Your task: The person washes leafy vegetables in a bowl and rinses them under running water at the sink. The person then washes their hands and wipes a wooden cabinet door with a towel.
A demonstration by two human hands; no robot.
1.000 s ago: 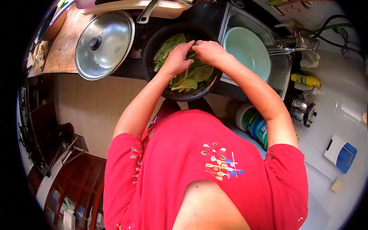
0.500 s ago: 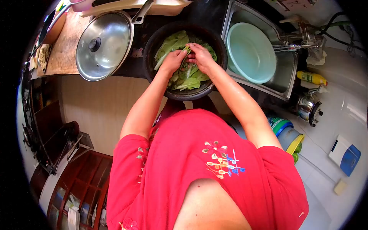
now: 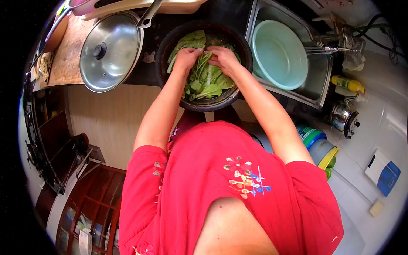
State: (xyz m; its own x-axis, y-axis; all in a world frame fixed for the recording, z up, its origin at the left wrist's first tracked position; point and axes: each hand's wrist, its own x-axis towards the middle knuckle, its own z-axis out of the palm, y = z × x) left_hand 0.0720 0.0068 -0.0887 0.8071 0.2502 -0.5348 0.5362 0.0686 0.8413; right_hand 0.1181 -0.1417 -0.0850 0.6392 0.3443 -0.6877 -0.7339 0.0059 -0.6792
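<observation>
A dark round basin point(image 3: 203, 104) stands in front of me with leafy greens point(image 3: 214, 80) in it. Over its left half is my left hand point(image 3: 187, 58), its fingers closed at the stems of some greens. My right hand point(image 3: 224, 58) is a little to the right, fingers curled together on the same bunch of green stems. The bunch hangs down between the two hands onto the other leaves. A few fingertips are hidden by the hands and stems.
A glass lid point(image 3: 111, 52) lies left of the basin, beside a wooden board point(image 3: 71, 53). To the right, a pale green bowl point(image 3: 279, 55) sits in the metal sink point(image 3: 313, 97) under the tap. A kettle point(image 3: 342, 114) and a yellow bottle point(image 3: 348, 83) are farther right.
My hands have moved apart slightly from where they met over the basin. More green leaves and stems now show between them. The view has shifted a little.
</observation>
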